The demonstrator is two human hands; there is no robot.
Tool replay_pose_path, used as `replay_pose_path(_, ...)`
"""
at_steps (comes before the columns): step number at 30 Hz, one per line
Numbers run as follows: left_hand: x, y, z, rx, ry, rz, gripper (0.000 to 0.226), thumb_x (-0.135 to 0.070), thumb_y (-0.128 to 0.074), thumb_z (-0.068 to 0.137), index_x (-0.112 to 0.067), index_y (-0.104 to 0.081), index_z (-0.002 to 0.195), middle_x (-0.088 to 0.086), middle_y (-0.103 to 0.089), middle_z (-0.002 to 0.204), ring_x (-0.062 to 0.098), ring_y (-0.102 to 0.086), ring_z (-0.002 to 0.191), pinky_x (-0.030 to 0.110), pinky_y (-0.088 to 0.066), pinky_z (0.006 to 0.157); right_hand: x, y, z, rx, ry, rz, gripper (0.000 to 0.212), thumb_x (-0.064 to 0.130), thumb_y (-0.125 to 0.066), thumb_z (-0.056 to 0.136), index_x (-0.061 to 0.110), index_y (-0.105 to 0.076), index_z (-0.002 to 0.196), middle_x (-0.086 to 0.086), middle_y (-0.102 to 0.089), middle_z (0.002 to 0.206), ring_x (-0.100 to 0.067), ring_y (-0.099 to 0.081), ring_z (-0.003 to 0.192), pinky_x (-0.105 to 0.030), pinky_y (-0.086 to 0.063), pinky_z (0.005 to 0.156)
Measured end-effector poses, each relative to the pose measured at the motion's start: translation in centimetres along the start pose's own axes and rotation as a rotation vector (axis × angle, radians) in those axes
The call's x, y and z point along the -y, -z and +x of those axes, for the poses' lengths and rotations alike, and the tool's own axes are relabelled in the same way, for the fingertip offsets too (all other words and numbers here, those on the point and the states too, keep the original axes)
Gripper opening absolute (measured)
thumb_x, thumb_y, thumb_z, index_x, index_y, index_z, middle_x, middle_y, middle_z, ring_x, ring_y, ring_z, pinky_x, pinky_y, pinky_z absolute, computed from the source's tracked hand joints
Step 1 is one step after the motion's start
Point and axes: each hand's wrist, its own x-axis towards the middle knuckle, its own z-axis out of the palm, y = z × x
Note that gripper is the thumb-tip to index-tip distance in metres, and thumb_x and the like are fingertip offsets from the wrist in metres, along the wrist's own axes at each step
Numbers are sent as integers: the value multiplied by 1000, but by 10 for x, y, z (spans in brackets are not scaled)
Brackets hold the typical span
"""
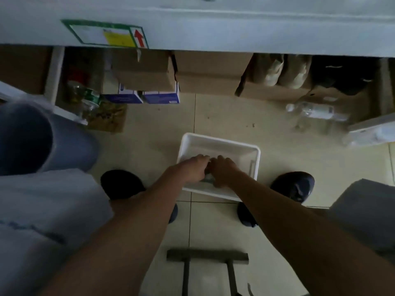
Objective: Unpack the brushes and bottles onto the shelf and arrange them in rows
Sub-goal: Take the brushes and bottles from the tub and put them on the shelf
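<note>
A white plastic bin stands on the tiled floor between my feet. Both my hands reach down into it and meet over its middle. My left hand and my right hand curl around a small dark item near the bin's front wall. The picture is dim and the hands cover it, so I cannot name the item or say which hand holds it. A white shelf runs across the top of the view, above the bin.
Cardboard boxes and blue cartons sit under the shelf. A clear plastic bottle lies on the floor at the right. A grey bucket stands left, a grey box right, a dark stool frame behind the bin.
</note>
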Motion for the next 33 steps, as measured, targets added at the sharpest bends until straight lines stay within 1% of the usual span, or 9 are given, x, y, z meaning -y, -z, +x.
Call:
replay_pose_path(4, 3, -9, 15, -27, -3, -10, 53, -9, -57, 95, -15, -43, 145, 10, -52, 132, 27, -59, 110, 42, -51, 93, 3, -20, 19, -38, -27, -25, 60, 40, -62, 86, 22, -48, 141, -8, -45, 141, -28, -42, 124, -42, -36, 103)
replay_pose_path(7, 9, -11, 20, -44, 15, 58, 48, -8, -54, 95, -11, -45, 142, 12, -52, 131, 30, -57, 112, 40, -49, 88, 4, -31, 27, -80, -65, 8, 57, 36, -62, 86, 18, -50, 138, -7, -51, 134, -29, -44, 121, -43, -36, 100)
replay_pose_path(11, 11, -18, 21, -86, 47, 159, 43, -9, -54, 95, -10, -48, 137, 12, -55, 129, 31, -58, 110, 36, -43, 79, 4, -32, 30, -65, -82, 75, 56, 30, -66, 81, 18, -51, 133, -5, -56, 125, -27, -48, 118, -40, -37, 97)
replay_pose_path(14, 10, -22, 20, -88, 71, 183, 39, -9, -53, 95, -8, -49, 134, 13, -56, 127, 32, -59, 109, 37, -42, 78, 1, -31, 29, -67, -93, 142, 47, 19, -60, 86, 20, -50, 133, -4, -62, 120, -26, -54, 112, -37, -39, 94)
replay_pose_path(18, 7, -20, 15, -111, 61, 202, 39, -10, -54, 94, -9, -48, 133, 12, -56, 127, 31, -59, 110, 36, -40, 77, -1, -24, 23, -84, -82, 58, 43, 17, -55, 92, 20, -51, 134, -2, -63, 121, -25, -56, 112, -36, -41, 92)
replay_pose_path(22, -2, -9, 3, -110, 58, 139, 39, -9, -54, 94, -8, -46, 133, 13, -53, 127, 31, -56, 113, 41, -48, 88, 1, -5, 11, -117, -84, -1, 41, 18, -54, 93, 23, -54, 134, 0, -63, 122, -24, -54, 114, -35, -39, 95)
replay_pose_path(25, -5, 2, -14, -162, 35, 139, 40, -7, -54, 95, -7, -45, 134, 15, -53, 126, 30, -56, 110, 43, -51, 92, 3, 15, -7, -206, -88, -15, 41, 15, -55, 92, 21, -55, 133, -1, -64, 123, -26, -54, 115, -38, -40, 97)
replay_pose_path(29, -11, 21, -51, -292, 2, 187, 55, -2, -56, 91, -6, -38, 143, 16, -48, 133, 33, -51, 120, 45, -51, 89, 4, 51, -38, -328, -115, -47, 38, 13, -51, 93, 17, -54, 130, -4, -65, 124, -28, -53, 119, -40, -40, 98)
replay_pose_path(33, -25, 47, -97, -421, -6, 242, 71, 2, -59, 86, -10, -31, 151, 11, -44, 142, 30, -45, 129, 44, -48, 98, 8, 94, -75, -435, -166, -77, 36, 10, -54, 90, 17, -55, 125, -4, -67, 118, -26, -55, 114, -37, -42, 92)
